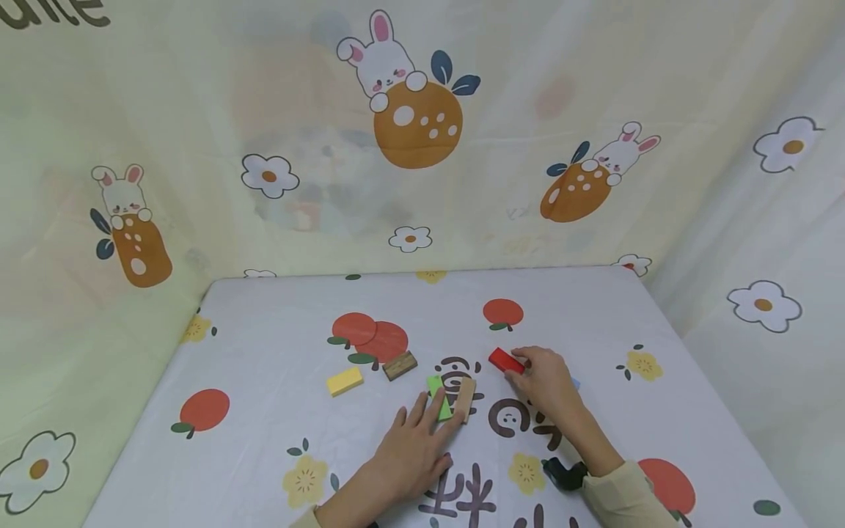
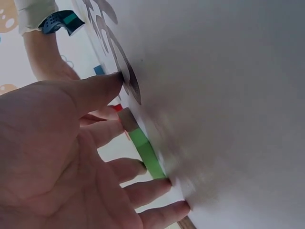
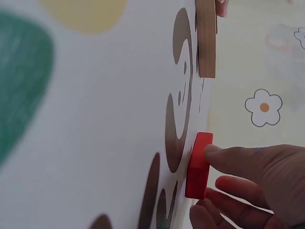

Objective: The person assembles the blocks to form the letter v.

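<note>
My left hand [image 1: 411,453] rests with spread fingers over the middle of the table. Its fingertips touch a green block [image 1: 435,386] and a light wooden block [image 1: 466,396], which lie side by side. In the left wrist view the green block [image 2: 147,152] shows beyond the fingers. To the right, my right hand [image 1: 549,383] pinches a red block [image 1: 505,360] between thumb and fingers. The right wrist view has the red block [image 3: 199,164] low against the tabletop, with the thumb on its near end.
A yellow block [image 1: 345,381] and a dark brown wooden block [image 1: 400,365] lie left of the green one. Part of a blue block [image 1: 576,383] peeks out behind my right wrist. A printed cloth covers the table [image 1: 264,411]; a patterned curtain [image 1: 317,88] hangs behind.
</note>
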Demonstrator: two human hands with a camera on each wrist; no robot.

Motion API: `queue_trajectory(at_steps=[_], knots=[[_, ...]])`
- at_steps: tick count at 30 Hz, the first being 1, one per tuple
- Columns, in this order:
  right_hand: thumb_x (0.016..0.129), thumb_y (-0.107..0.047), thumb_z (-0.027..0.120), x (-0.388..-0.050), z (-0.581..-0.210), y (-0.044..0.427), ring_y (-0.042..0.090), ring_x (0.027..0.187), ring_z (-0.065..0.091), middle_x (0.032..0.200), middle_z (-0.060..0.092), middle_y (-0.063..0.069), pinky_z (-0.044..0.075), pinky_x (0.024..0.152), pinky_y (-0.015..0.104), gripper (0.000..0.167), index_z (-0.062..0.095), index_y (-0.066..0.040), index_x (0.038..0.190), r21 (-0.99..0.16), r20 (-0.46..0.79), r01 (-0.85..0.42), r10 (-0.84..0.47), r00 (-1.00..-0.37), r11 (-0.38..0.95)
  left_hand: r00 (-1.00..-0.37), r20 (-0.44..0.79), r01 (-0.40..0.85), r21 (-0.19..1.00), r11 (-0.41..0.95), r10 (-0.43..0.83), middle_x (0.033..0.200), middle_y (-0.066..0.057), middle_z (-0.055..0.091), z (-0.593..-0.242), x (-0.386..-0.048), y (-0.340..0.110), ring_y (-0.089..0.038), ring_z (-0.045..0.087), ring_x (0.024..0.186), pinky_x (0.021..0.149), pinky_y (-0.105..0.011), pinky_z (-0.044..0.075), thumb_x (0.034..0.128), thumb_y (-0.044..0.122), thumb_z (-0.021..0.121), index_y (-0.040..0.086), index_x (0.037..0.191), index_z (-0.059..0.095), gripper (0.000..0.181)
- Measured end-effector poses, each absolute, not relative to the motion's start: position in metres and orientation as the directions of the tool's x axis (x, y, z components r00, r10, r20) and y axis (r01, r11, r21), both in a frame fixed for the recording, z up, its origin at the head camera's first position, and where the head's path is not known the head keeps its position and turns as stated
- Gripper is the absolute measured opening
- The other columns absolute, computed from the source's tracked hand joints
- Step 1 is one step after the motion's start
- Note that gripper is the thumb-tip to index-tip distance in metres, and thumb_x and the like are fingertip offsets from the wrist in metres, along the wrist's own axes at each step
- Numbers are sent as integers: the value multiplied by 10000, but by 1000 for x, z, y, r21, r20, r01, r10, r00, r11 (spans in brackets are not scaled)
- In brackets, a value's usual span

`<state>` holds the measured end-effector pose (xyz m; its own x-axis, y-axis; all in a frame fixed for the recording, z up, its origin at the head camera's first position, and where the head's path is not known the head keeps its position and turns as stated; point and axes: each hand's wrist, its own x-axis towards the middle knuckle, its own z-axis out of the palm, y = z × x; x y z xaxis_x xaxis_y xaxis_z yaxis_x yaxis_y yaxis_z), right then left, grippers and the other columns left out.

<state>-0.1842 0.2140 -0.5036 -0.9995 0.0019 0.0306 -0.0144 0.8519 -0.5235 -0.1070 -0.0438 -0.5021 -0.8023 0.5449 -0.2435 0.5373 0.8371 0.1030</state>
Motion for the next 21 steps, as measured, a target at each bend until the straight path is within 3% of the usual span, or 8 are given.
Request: queue_trajectory(at_steps=[8,21], knots=[[885,-196,862,-183,-503,214,252,877,608,1070,742,206,561,671,298,508,700,49,1299,-522,-33,38,25,-999,852,-804,-245,535,99,839,541,1803,-35,176,-506,-107,-44,-336,288,1641,1233,-601,415,1035,533,600,430,1675,247,739],[877,-170,869,-182,-507,214,215,765,569,962,725,174,498,573,255,460,723,62,1246,-549,-28,66,61,-998,833,-798,-241,543,112,832,553,1806,-33,162,-507,-108,-47,-335,284,1642,1236,-599,412,1042,533,588,431,1678,238,733]])
